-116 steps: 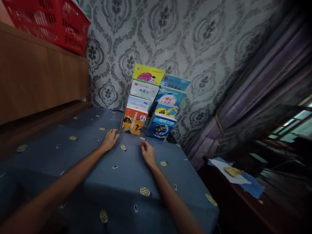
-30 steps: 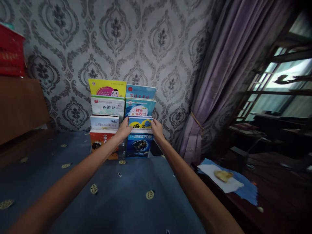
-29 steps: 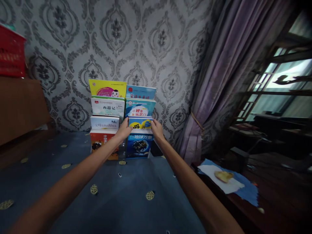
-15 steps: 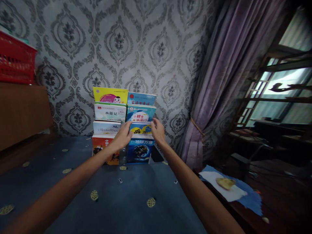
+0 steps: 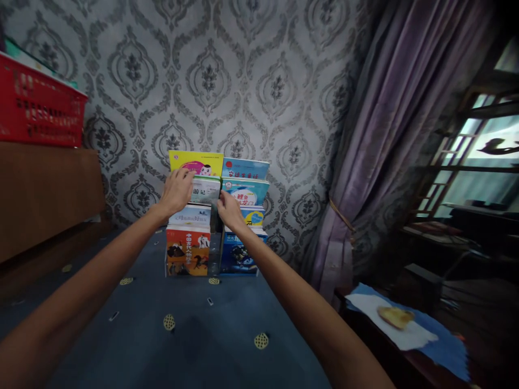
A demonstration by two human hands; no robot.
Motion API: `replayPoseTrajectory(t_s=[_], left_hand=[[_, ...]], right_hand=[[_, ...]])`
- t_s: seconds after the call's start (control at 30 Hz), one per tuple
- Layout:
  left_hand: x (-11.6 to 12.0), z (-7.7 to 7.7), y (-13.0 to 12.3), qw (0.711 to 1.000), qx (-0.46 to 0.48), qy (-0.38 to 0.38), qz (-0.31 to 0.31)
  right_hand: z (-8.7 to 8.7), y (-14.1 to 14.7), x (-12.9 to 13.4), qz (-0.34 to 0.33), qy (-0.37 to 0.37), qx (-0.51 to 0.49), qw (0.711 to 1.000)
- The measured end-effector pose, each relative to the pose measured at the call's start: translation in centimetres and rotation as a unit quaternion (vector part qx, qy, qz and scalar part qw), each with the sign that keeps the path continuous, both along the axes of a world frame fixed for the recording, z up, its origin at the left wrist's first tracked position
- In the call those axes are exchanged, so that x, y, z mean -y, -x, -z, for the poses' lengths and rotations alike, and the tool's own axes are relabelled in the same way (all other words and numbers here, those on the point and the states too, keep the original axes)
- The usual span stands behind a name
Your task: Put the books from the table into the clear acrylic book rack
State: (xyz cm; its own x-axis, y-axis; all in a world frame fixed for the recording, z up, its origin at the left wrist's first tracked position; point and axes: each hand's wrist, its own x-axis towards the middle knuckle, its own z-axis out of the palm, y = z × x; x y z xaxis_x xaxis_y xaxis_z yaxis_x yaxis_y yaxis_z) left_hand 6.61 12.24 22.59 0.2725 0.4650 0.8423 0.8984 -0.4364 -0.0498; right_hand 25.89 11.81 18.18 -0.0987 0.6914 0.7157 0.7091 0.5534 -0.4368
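Two columns of upright children's books stand in a stepped, clear rack (image 5: pixel 214 254). My left hand (image 5: pixel 177 190) has its fingers curled over the top left corner of a white book (image 5: pixel 208 189), covering part of its title. At that book's right edge, my right hand (image 5: pixel 231 209) pinches with closed fingers. Behind is a yellow book (image 5: pixel 182 158); below are a pale blue book (image 5: pixel 190 215) and an orange book (image 5: pixel 188 251). The right column has a light blue book (image 5: pixel 247 168), a teal book (image 5: pixel 255 190), a yellow-and-blue book (image 5: pixel 254 217) and a dark blue book (image 5: pixel 239 259), partly behind my right forearm.
A dark blue patterned cloth (image 5: pixel 211 335) lies under the rack, with papered wall behind. To the left, a red basket (image 5: pixel 44 108) sits on a brown wooden cabinet (image 5: pixel 48 189). On the right are a purple curtain (image 5: pixel 365 151) and a low stand holding a yellowish piece (image 5: pixel 396 317) on white paper.
Both hands have moved from the right column's yellow-and-blue book to the white book in the left column. The view has shifted slightly left.
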Motion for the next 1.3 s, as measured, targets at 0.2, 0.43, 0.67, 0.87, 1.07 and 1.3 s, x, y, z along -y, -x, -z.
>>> replayPoseTrajectory(t_s=[0.2, 0.43, 0.67, 0.87, 1.07, 1.3], left_hand=[[-0.2, 0.2, 0.9, 0.999, -0.035, 0.01, -0.038], [-1.4, 0.0, 0.9, 0.999, -0.024, 0.013, -0.023], [-2.1, -0.2, 1.8, 0.993, 0.107, 0.003, 0.055], [-4.2, -2.6, 4.3, 0.926, 0.358, 0.007, 0.119], [-6.1, -4.2, 5.8, 0.773, 0.451, 0.286, 0.343], [-7.3, -4.4, 6.3, 0.723, 0.45, 0.34, 0.399]], right_hand=[[-0.5, 1.5, -0.5, 0.053, 0.039, -0.021, 0.998], [-0.4, 1.7, -1.8, 0.085, 0.039, -0.015, 0.995], [-0.2, 1.4, -1.9, 0.085, 0.034, 0.006, 0.996], [-0.3, 1.6, -1.7, 0.084, 0.039, 0.001, 0.996], [-0.2, 1.3, -2.1, 0.072, 0.033, -0.014, 0.997], [-0.8, 1.0, -1.4, 0.06, 0.025, 0.004, 0.998]])
